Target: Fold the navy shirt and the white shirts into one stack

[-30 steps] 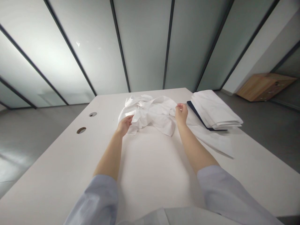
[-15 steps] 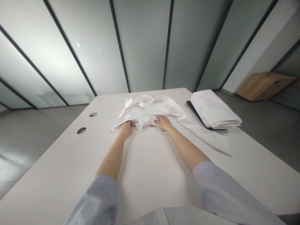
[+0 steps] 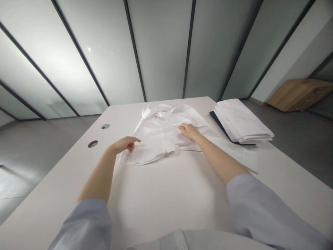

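Observation:
A white shirt [image 3: 156, 133], thin and wrinkled, lies spread on the white table [image 3: 166, 194], its far part bunched and a sleeve [image 3: 235, 151] stretching off to the right. Over the shirt's near left part is my left hand [image 3: 125, 144], index finger stretched out and the other fingers loosely bent, with nothing held in them. My right hand [image 3: 190, 131] rests on the shirt's right half; its fingers are curled together on the fabric, and their tips are partly hidden.
At the right, a folded stack of white cloth [image 3: 241, 119] sits on a dark blue flat item [image 3: 221, 125]. Two round holes, one a cable grommet [image 3: 105, 126], pierce the table at the left. Frosted glass panels [image 3: 161, 48] stand behind; a wooden cabinet [image 3: 299, 93] is at far right.
My left hand has let go of the fabric and moved left and nearer to me. The shirt's near edge now lies flatter and closer. My right hand has shifted slightly right and away.

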Demonstrator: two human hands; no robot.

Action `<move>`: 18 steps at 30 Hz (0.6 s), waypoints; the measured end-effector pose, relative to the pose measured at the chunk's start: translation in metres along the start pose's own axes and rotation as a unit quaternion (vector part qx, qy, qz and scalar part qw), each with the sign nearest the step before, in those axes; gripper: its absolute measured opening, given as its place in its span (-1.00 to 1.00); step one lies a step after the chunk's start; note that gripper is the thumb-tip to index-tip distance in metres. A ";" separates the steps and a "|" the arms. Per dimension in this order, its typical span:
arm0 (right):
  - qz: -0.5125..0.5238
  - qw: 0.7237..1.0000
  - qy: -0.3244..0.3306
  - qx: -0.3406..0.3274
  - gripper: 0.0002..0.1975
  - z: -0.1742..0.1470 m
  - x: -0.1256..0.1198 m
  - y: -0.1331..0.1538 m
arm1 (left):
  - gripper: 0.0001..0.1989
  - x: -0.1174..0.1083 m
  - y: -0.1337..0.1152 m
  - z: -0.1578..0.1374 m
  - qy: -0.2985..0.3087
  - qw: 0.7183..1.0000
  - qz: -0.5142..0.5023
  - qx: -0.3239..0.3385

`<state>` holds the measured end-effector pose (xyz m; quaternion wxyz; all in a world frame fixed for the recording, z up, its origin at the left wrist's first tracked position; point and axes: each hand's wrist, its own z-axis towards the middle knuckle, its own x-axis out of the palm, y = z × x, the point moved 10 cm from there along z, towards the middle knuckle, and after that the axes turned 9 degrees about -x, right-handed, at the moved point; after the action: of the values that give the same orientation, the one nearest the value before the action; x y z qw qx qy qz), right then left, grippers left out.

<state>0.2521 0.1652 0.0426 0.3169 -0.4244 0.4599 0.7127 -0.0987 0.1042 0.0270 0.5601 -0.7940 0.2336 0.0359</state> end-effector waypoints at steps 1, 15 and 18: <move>-0.018 1.000 0.000 -0.012 -0.68 -0.003 0.000 0.006 | -0.69 -0.008 -0.005 0.004 -0.040 0.999 -0.012 0.018; -0.065 0.993 0.036 -0.092 -0.55 -0.052 0.031 -0.002 | -0.43 0.036 -0.003 0.054 -0.222 0.859 0.460 0.026; -0.088 0.990 0.034 -0.101 -0.60 -0.050 0.022 -0.023 | -0.39 0.031 -0.002 0.056 -0.219 0.848 0.482 0.004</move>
<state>0.2771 0.1291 0.0034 0.3178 -0.5167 0.3571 0.7102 -0.0585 0.1454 -0.0025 0.5121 -0.5511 0.4584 0.4732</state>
